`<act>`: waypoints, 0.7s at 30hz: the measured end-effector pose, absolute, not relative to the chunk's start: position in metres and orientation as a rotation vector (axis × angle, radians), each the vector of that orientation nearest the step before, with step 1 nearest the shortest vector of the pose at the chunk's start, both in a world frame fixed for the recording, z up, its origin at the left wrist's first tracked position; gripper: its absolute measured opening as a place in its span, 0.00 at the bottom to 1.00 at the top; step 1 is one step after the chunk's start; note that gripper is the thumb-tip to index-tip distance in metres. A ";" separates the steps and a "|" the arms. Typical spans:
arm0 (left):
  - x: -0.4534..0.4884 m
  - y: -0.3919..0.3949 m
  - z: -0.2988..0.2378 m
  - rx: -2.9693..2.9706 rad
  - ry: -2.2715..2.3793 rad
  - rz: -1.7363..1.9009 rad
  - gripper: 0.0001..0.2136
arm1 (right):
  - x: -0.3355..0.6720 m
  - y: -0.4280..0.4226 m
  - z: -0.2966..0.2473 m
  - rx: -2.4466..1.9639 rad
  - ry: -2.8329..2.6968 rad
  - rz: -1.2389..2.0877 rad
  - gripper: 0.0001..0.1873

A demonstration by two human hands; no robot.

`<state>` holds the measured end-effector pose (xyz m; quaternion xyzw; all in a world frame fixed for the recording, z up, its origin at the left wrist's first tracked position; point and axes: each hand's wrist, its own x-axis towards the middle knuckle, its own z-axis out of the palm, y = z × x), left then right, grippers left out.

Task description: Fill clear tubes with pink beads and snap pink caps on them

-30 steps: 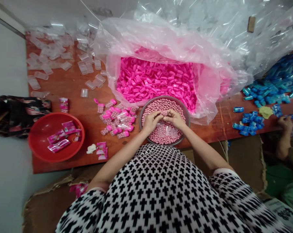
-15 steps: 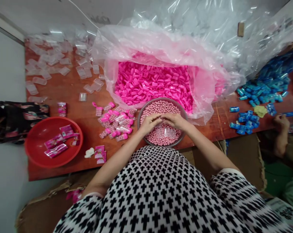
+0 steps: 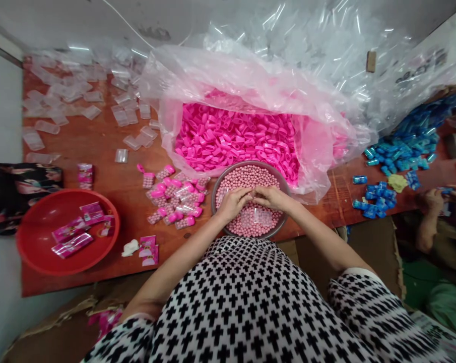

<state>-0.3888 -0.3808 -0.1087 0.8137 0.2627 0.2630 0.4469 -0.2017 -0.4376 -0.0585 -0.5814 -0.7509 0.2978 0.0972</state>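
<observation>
A grey metal bowl [image 3: 217, 186] full of small pale pink balls [image 3: 250, 176] stands at the table's near edge. Both my hands are in it, fingertips meeting over the balls. My left hand [image 3: 233, 202] is curled, fingers bent down into the balls. My right hand [image 3: 271, 197] is curled beside it, fingers pinched toward the left hand. Clear small containers [image 3: 261, 216] lie on the balls just below my hands. What my fingers pinch is too small to name. Filled containers with pink caps [image 3: 173, 194] lie in a heap left of the bowl.
A big plastic bag of pink caps [image 3: 235, 136] sits behind the bowl. A red basin [image 3: 35, 252] with pink packets stands at the left. Empty clear containers [image 3: 72, 101] litter the far left. Blue pieces [image 3: 401, 151] lie at the right, where another person's hands [image 3: 445, 199] work.
My hands have stayed together in the bowl, with only small finger movement. The view has tilted, so everything sits lower in the picture. The other person's hands have come together at the right.
</observation>
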 end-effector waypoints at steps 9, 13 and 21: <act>-0.396 -0.372 -0.112 1.743 0.789 0.730 0.13 | -0.168 -0.363 -0.060 -2.297 -1.822 0.139 0.16; -0.396 -0.370 -0.113 1.522 0.756 0.726 0.15 | -0.169 -0.333 -0.069 -2.551 -1.852 0.116 0.18; -0.401 -0.366 -0.113 1.694 0.831 0.756 0.15 | -0.158 -0.363 -0.056 -2.095 -1.968 0.167 0.17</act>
